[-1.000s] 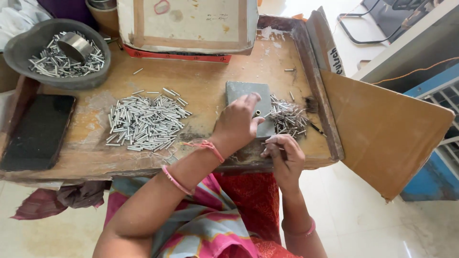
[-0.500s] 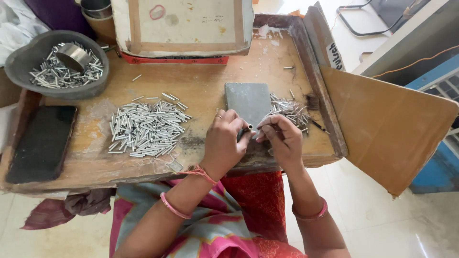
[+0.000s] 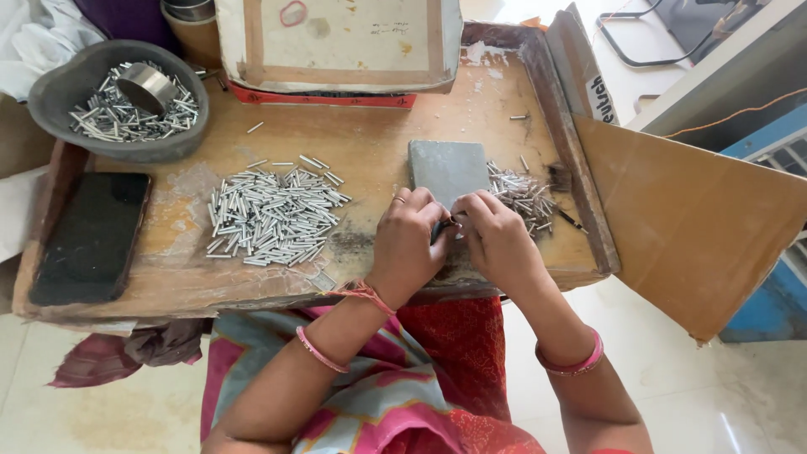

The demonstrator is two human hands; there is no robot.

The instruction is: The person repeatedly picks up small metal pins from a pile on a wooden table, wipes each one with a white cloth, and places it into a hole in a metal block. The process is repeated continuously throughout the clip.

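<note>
My left hand [image 3: 409, 240] and my right hand [image 3: 496, 238] meet at the near edge of a grey stone block [image 3: 448, 171] on a worn wooden board [image 3: 353, 134]. Both pinch a small dark thin tool [image 3: 443, 225] between the fingertips. A small heap of short metal tubes [image 3: 523, 195] lies just right of the block, beside my right hand. A larger spread of the same silver tubes [image 3: 271, 215] lies to the left of my left hand.
A grey bowl [image 3: 50, 88] at the back left holds more tubes and a metal ring. A black phone [image 3: 92, 235] lies at the left. A cardboard box [image 3: 345, 42] stands at the back. A cardboard flap [image 3: 689, 227] hangs at the right.
My left hand has come off the top of the grey block to its near edge. My right hand rose from below the board's edge to meet it.
</note>
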